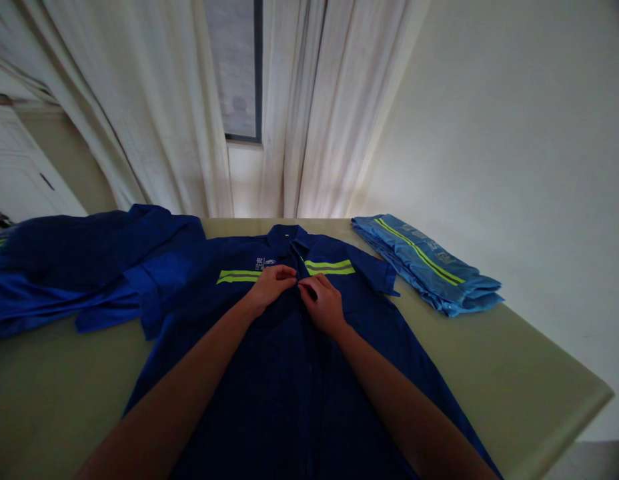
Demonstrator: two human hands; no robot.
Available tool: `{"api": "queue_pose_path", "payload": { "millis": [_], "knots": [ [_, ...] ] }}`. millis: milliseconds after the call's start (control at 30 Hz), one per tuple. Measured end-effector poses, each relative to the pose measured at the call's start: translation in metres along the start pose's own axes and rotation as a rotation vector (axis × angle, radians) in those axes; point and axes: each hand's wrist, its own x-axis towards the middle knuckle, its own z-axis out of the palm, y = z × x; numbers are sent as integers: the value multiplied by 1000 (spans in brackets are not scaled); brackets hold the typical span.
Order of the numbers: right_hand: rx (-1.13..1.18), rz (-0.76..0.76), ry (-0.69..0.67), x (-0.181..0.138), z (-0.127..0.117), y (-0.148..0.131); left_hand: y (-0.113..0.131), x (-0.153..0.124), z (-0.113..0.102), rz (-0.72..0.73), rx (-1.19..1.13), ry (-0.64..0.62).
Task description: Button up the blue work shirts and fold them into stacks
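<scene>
My left hand [270,285] and right hand [323,303] pinch the dark blue shirt [289,387] placket together; loose fabric could slip, misaligning it.

White curtains [154,107] flank a window [237,67] behind the pale table [514,360]; plain wall [514,133] right.

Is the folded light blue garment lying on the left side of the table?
No, the folded light blue garment lies on the right side of the table, to the right of the dark blue shirt.
</scene>
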Motion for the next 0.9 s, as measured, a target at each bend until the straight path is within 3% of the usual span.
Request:
{"api": "queue_pose_path", "payload": {
  "millis": [133, 200, 400, 533, 633, 767, 900],
  "knots": [
    [297, 169, 14, 7, 1, 7, 0, 0, 2, 7, 11, 8],
    [339, 179, -5, 8, 2, 9, 0, 0, 2, 0, 14, 11],
    [174, 79, 7, 5, 3, 6, 0, 1, 2, -31, 43, -7],
    [80, 18, 13, 5, 2, 5, -5, 1, 3, 26, 112, -18],
    [75, 37, 51, 6, 2, 6, -11, -1, 4, 157, 303, -11],
    [138, 86, 67, 8, -4, 4, -19, -3, 3, 395, 830, -40],
    [-8, 59, -254, 1, -20, -10, -18, 2, 1, 455, 1109, -44]
  ]
}}
